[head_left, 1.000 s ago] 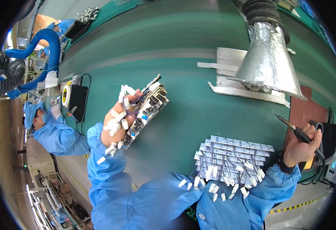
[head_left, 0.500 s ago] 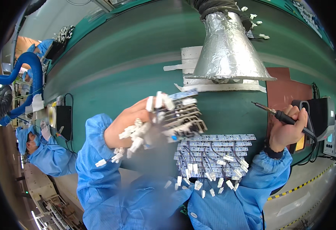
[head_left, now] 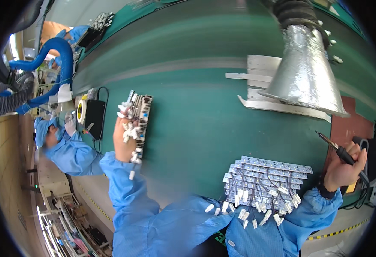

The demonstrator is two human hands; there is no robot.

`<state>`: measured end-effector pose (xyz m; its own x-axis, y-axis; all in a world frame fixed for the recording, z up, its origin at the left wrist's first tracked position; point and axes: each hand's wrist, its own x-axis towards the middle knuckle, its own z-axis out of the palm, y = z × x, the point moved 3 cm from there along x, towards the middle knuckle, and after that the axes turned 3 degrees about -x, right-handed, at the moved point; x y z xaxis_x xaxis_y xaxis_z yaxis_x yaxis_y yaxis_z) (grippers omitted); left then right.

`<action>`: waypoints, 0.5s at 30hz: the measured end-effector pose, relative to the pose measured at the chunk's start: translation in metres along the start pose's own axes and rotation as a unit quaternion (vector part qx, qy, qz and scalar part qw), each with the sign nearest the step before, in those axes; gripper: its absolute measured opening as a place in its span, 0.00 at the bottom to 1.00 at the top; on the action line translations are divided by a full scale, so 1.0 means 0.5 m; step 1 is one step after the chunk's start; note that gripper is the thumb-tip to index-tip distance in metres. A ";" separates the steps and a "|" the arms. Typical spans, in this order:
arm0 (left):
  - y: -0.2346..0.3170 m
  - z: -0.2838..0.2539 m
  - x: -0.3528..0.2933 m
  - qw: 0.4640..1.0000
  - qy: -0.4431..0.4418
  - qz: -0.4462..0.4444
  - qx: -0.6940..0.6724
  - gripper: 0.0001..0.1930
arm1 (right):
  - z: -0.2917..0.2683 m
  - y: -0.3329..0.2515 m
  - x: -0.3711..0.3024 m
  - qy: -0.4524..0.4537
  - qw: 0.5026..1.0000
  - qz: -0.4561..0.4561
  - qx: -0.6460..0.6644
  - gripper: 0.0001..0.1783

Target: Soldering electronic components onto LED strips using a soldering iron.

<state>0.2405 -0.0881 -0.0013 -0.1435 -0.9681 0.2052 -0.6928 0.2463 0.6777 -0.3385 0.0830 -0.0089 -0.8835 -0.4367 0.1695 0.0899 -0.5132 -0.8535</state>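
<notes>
My left hand [head_left: 122,140] is closed round a stack of circuit board strips [head_left: 143,118], over the green bench on the left side. White plug connectors on short leads hang over the fingers, and the stack stands on edge. In my right hand [head_left: 341,173] I grip a soldering iron [head_left: 344,154], its bare tip pointing up and to the left. Between my hands, nearer the right one, several LED board strips [head_left: 278,163] lie in overlapping rows. Their dark wires and white connectors [head_left: 265,217] trail toward my blue gown.
A foil-covered fume hood [head_left: 305,73] hangs over a taped white plate [head_left: 263,64] at the far right. Beside it lies a brown mat [head_left: 346,118]. A black box [head_left: 94,118] stands at the left bench edge, near a co-worker [head_left: 70,150] in blue.
My left hand has carried the stack of strips left, away from the laid-out rows, and turned it on edge. The view has swung left. My right hand still holds the soldering iron.
</notes>
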 end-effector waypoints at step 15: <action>-0.005 -0.087 -0.025 0.996 -0.083 0.006 -0.029 0.52 | -0.004 0.009 0.002 0.030 0.999 0.007 -0.020 0.22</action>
<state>0.2750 -0.0745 0.0251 -0.2694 -0.9582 0.0964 -0.6490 0.2546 0.7169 -0.3401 0.0817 -0.0138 -0.9081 -0.3984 0.1293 0.0851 -0.4777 -0.8744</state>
